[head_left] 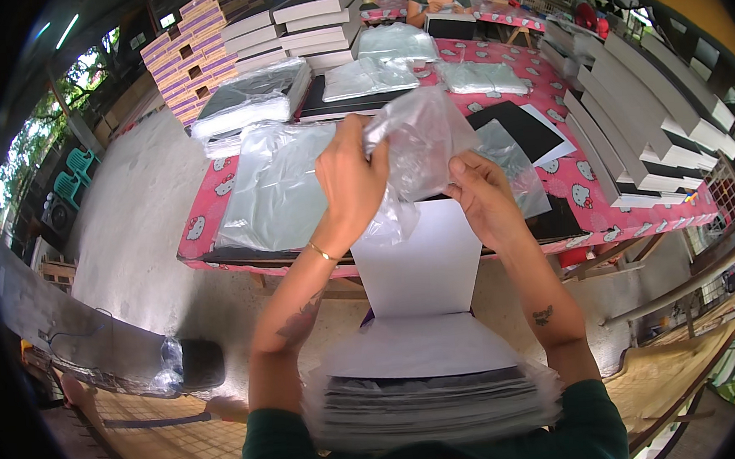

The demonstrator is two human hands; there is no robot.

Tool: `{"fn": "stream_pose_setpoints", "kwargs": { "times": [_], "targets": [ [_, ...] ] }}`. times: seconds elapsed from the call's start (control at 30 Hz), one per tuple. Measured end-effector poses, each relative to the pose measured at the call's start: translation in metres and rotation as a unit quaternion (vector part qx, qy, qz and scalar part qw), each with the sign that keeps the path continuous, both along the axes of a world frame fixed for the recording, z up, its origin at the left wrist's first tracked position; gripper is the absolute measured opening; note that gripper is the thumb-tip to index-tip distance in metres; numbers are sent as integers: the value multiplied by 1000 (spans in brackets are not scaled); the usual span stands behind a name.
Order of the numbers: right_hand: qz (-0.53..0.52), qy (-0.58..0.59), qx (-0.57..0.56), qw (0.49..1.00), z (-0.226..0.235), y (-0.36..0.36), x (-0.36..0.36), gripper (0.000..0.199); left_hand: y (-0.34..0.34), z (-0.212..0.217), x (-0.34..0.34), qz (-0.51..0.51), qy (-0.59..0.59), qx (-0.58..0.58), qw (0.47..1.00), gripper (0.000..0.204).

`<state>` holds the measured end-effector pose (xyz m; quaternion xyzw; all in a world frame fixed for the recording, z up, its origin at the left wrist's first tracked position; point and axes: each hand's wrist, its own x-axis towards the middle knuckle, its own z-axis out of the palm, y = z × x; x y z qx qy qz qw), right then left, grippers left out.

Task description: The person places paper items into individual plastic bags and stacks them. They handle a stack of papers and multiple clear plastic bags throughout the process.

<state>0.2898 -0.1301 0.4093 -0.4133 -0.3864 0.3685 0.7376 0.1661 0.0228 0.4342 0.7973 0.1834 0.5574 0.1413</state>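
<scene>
Between my raised hands hangs a crumpled clear plastic bag (pixel 421 138), above the table's near edge. My left hand (pixel 352 176) has its fingers closed on the bag's left side. With thumb and fingers, my right hand (pixel 481 187) pinches its lower right edge. Below the bag, a white sheet (pixel 420 264) stands upright, partly covered by the plastic. Close to my body lies a thick stack of sheets in clear sleeves (pixel 433 402), with a white sheet on top. Left of my left hand, a pile of flat clear plastic bags (pixel 273 193) rests on the table.
The pink patterned table (pixel 191 232) holds black sheets (pixel 517 132) and several plastic-wrapped packs (pixel 371 78). Tall stacks of boards (pixel 646 111) stand at right, boxes (pixel 193 55) at far left. Across the table sits another person (pixel 440 5). Green chairs (pixel 70 180) stand at left.
</scene>
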Motion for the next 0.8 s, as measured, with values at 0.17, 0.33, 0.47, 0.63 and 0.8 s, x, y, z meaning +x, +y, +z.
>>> {"fn": "stream_pose_setpoints", "kwargs": {
  "times": [0.17, 0.33, 0.47, 0.63, 0.8],
  "targets": [
    [-85, -27, -38, 995, -9, 6, -9, 20, -7, 5, 1, 59, 12, 75, 995, 20],
    [-94, 5, -4, 996, -14, 4, -7, 14, -54, -2, -33, -112, -145, 18, 983, 14],
    [-92, -27, 29, 995, -1, -3, -28, 13, -53, -12, -20, -265, -34, -231, 935, 12],
    [-13, 63, 132, 989, 2, -20, -23, 25, -15, -20, -33, -130, -93, -214, 964, 14],
    [-64, -120, 34, 990, 6, -11, -38, 37, -43, -14, -25, -140, -75, -40, 987, 16]
  ]
}}
